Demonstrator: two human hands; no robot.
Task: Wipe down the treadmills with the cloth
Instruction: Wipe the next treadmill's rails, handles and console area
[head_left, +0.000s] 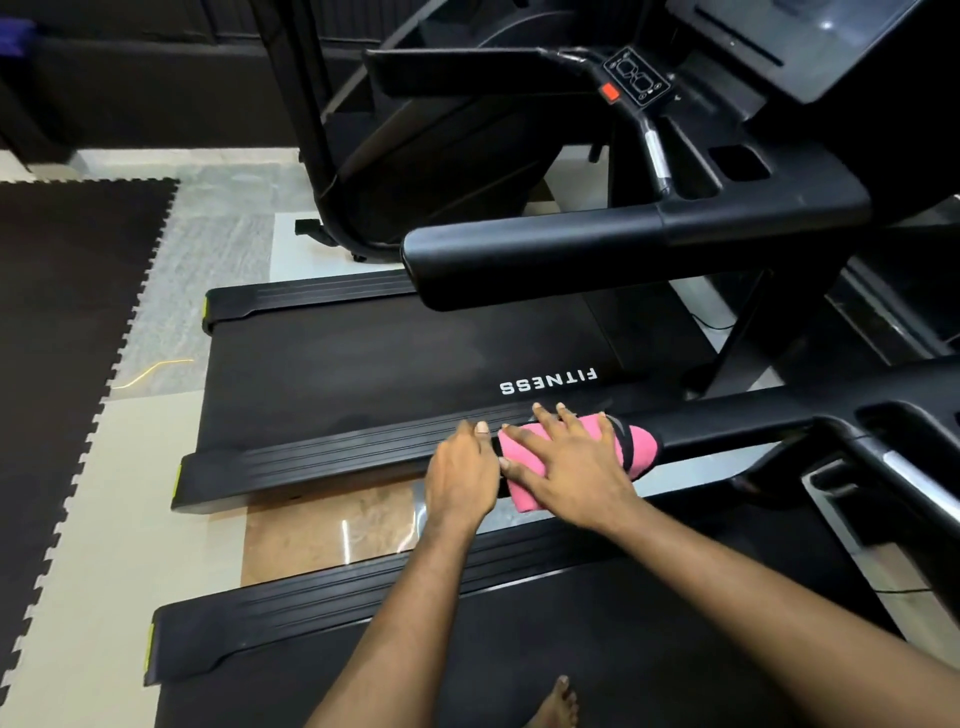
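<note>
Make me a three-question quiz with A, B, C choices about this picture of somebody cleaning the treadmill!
1. Where does the soft pink cloth lie?
A) on the treadmill's ribbed black side rail
B) on the floor
C) on a shelf

2. What colour is the word FITNESS on the black running belt?
A) yellow
B) white
C) red

3. How is the right hand placed on the cloth?
A) curled into a fist
B) lifted off it
C) flat, fingers spread

Answers:
1 A: the cloth drapes over the rail.
2 B: the letters are white against the dark belt.
3 C: its straight, spread fingers press down on the cloth.
</note>
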